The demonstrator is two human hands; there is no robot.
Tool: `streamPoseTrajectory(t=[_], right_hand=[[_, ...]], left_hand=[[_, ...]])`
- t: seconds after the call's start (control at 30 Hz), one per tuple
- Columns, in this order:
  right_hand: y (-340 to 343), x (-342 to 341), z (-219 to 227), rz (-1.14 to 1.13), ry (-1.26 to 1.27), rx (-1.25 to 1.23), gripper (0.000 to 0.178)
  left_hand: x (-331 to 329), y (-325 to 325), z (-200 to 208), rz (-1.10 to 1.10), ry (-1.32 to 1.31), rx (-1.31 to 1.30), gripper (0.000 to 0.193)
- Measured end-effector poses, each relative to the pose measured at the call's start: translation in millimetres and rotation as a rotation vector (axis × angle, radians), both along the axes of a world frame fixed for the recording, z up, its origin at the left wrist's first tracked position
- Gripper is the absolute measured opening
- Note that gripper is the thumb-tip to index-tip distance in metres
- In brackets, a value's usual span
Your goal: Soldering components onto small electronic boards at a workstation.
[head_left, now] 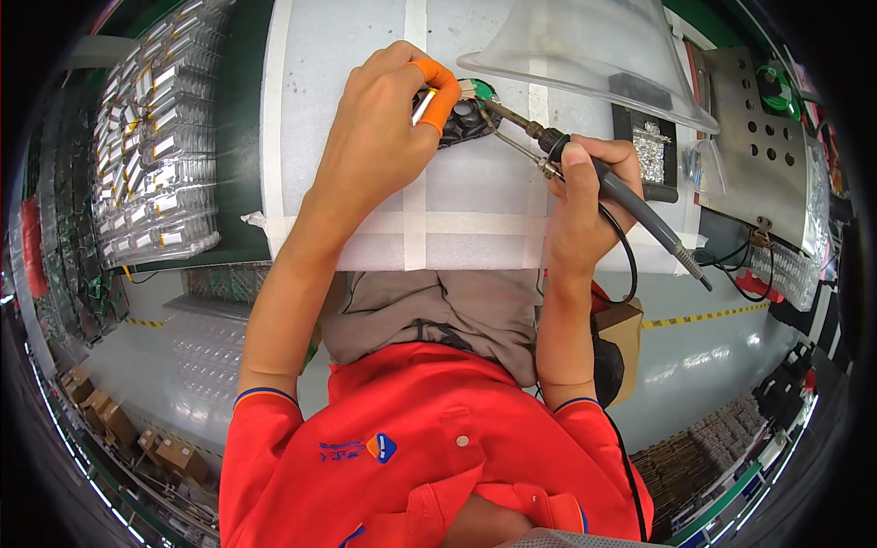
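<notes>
My left hand [388,123], with orange finger cots on its thumb and forefinger, is closed in a pinch on a small flat silver-white piece [421,107]. Just beyond those fingertips lies a black rounded housing [466,134] with a green circuit board [485,89] at its far side. My right hand [589,196] is wrapped around a grey-handled soldering iron [639,208]. A thin metal feed tube [517,146] runs alongside the iron. Both tips converge at the board's edge; whether they touch it I cannot tell. My left fingers hide part of the housing.
A clear plastic hood [594,64] overhangs the far right of the white padded work mat [338,247]. Under it, a black tray [665,194] holds small silver bits. Right of that stands a perforated metal box [776,183]. Clear trays [196,239] of silver pouch-like parts are stacked at left.
</notes>
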State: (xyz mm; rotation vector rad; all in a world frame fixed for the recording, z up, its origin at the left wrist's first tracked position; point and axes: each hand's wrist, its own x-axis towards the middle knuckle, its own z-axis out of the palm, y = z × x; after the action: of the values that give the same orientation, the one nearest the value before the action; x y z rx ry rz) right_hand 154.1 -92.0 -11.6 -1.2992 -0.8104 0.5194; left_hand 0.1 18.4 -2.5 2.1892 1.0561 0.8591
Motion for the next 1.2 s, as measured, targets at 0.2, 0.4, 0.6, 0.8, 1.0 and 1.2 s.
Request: streamPoseTrajectory(t=[0.2, 0.4, 0.6, 0.8, 1.0, 1.2], right_hand=[[-5, -1, 2, -0.091, 0.097, 0.077, 0.008], [-5, -2, 3, -0.086, 0.13, 0.066, 0.007], [-5, -3, 5, -0.062, 0.194, 0.089, 0.007], [-1, -1, 5, -0.003, 0.227, 0.081, 0.007], [1, -1, 6, 0.004, 0.222, 0.051, 0.008], [2, -1, 5, 0.017, 0.206, 0.038, 0.01]], left_hand=[[-1, -2, 3, 0.006, 0.027, -0.051, 0.007], [-1, -1, 6, -0.008, -0.027, 0.008, 0.008], [-3, 6, 16, -0.123, 0.094, -0.05, 0.011], [0, 18, 24, -0.162, 0.206, -0.101, 0.013], [-1, 24, 25, -0.202, 0.241, -0.156, 0.018], [-1, 24, 19, -0.196, 0.245, -0.138, 0.019]])
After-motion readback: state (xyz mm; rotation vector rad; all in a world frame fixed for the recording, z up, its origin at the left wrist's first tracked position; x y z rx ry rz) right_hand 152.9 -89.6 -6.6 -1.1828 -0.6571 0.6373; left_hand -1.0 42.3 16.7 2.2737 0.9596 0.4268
